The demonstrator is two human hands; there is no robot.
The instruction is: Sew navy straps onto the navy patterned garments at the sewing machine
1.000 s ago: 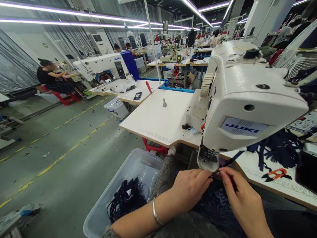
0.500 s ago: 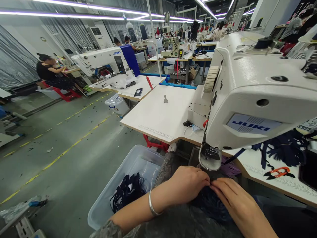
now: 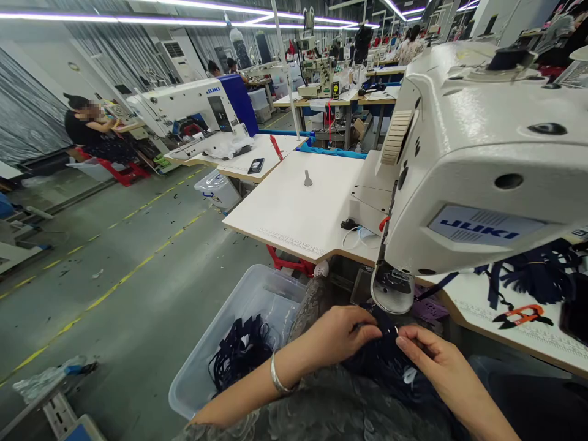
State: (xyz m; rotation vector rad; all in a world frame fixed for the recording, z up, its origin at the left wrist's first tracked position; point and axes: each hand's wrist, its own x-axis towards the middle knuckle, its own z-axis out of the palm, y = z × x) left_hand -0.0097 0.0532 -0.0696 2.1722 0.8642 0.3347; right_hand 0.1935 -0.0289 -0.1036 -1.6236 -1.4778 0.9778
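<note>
My left hand (image 3: 337, 335) and my right hand (image 3: 432, 361) meet in my lap, just below the presser foot (image 3: 394, 293) of a white Juki sewing machine (image 3: 463, 165). Both hands pinch a dark navy strap piece (image 3: 383, 361) that lies bunched over my lap. The fingertips of both hands are closed on it and almost touch each other. A silver bangle (image 3: 277, 378) sits on my left wrist.
A clear plastic bin (image 3: 229, 343) with dark navy straps stands on the floor at my left. Orange thread snips (image 3: 519, 316) and a pile of navy pieces (image 3: 533, 275) lie on the table at right. Other sewing stations and people fill the background.
My hands have dropped from the presser foot down to my lap with the navy piece. The view has tilted down slightly.
</note>
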